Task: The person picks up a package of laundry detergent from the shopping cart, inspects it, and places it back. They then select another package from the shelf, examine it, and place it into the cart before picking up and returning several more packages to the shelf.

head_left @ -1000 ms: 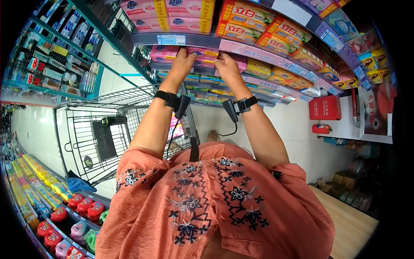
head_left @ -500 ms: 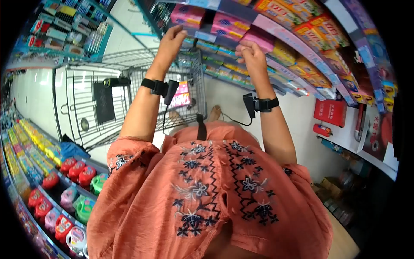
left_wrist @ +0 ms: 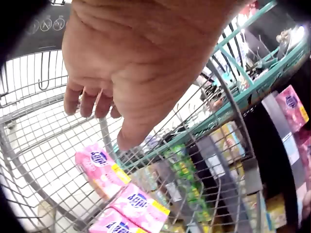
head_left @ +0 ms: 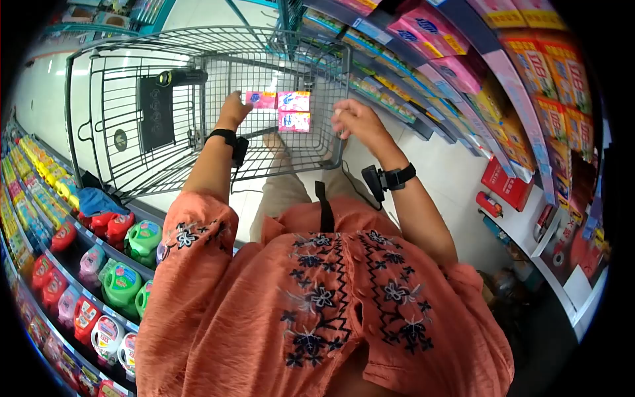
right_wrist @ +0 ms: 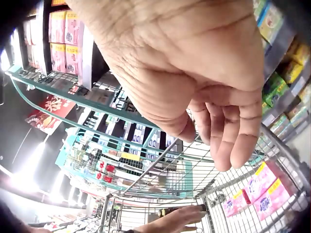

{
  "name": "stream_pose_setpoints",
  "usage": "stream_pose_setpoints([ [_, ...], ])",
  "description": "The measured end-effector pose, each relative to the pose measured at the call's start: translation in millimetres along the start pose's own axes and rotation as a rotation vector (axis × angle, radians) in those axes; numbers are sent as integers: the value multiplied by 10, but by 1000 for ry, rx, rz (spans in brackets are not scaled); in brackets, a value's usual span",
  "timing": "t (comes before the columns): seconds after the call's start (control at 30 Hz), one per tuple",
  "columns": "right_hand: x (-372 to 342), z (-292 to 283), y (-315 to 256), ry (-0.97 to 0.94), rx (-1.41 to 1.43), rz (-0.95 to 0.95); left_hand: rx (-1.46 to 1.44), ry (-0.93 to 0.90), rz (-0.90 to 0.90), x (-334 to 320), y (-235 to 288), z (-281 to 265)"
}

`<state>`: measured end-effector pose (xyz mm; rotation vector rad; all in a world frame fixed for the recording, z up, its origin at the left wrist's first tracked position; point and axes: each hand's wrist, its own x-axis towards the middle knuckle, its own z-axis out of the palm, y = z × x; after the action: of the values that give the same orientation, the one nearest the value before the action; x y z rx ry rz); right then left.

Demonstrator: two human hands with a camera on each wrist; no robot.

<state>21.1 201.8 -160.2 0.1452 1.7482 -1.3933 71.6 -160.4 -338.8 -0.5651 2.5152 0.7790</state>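
Observation:
Three pink soap packs (head_left: 293,121) lie together on the wire floor of the shopping cart (head_left: 218,169). My left hand (head_left: 233,111) is over the cart, just to the left of the packs in the head view. In the left wrist view this hand (left_wrist: 131,73) has its fingers loosely bent, with nothing in them and the packs (left_wrist: 104,167) below. On the other side, my right hand (head_left: 360,124) hovers near the cart's right rim. Its fingers (right_wrist: 226,131) are loosely curved and hold nothing in the right wrist view.
Shelves of pink packs (head_left: 430,30) and orange boxes (head_left: 546,69) run along the right. Bottles of detergent (head_left: 121,284) line a shelf at lower left, with a blue cloth (head_left: 99,200) on its edge. A fire extinguisher (head_left: 489,204) stands at the right.
Both hands have come away from the pink packs on the shelf and moved down to the cart, empty. The head view has turned, so the cart now sits nearer the middle.

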Motion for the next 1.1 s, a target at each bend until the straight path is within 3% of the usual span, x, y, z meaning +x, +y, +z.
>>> stream_pose_setpoints([
  [0.1, 67, 112, 71, 3, 38, 56, 233, -15, 5, 3, 108, 104],
  [0.17, 107, 157, 101, 2, 58, 85, 314, 56, 125, 55, 116, 239],
  [0.37, 182, 246, 225, 3, 120, 123, 585, -99, 143, 215, 263, 561],
  [0.6, 246, 368, 396, -24, 214, 113, 760, 139, 273, 386, 105, 942],
  [0.7, 238, 399, 441, -22, 211, 149, 760, -64, 197, 453, 181, 904],
  [0.8, 218, 382, 485, -28, 217, 134, 738, -130, 184, 500, 183, 839],
  [0.9, 170, 348, 471, -38, 237, 123, 579, -194, -25, 435, 228, 671],
  [0.97, 125, 321, 368, -55, 235, 113, 263, -184, -163, 299, 386, 315],
  [1.03, 73, 300, 201, -72, 218, 94, 11, -406, -47, 522, -52, 282],
  [1.1, 4, 318, 30, -81, 207, 61, -322, -261, -23, 356, -61, 61],
])
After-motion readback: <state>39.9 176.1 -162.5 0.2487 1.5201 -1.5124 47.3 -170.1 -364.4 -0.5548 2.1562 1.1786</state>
